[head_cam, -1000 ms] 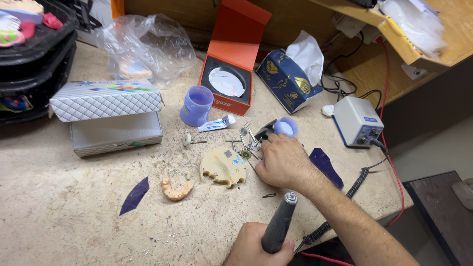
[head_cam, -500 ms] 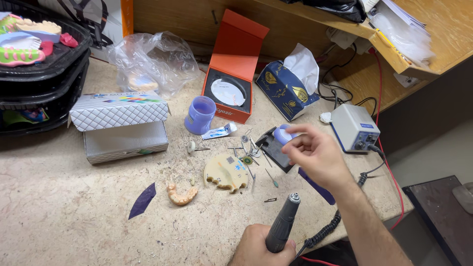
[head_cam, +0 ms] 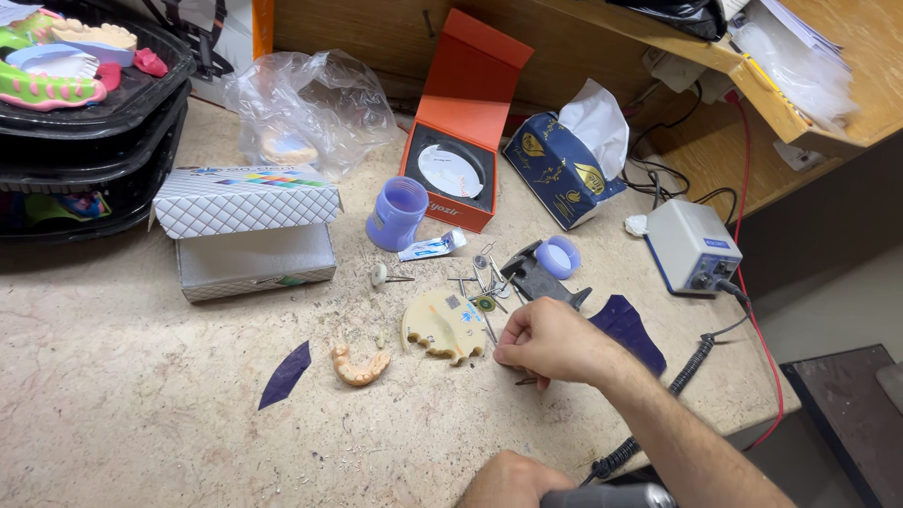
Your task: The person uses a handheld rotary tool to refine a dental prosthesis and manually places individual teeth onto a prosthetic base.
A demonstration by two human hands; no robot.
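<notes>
The right hand (head_cam: pixel 550 343) rests on the speckled bench (head_cam: pixel 141 414), curled almost shut with the fingertips pinched together just beside the cream tooth model (head_cam: pixel 444 325); whether they hold one of the thin metal bits (head_cam: pixel 484 282) I cannot tell. The tooth model lies flat near the middle of the bench, its teeth edge facing the person and its long side running left to right. It looks hard and stiff like plaster, light, and likely to chip if dropped, so the flat thick back looks like the safest place to hold it. The left hand (head_cam: pixel 513 482) at the bottom is closed around a dark grinder handpiece (head_cam: pixel 607 496), which points right. A small orange tooth piece (head_cam: pixel 359 365) lies close by
</notes>
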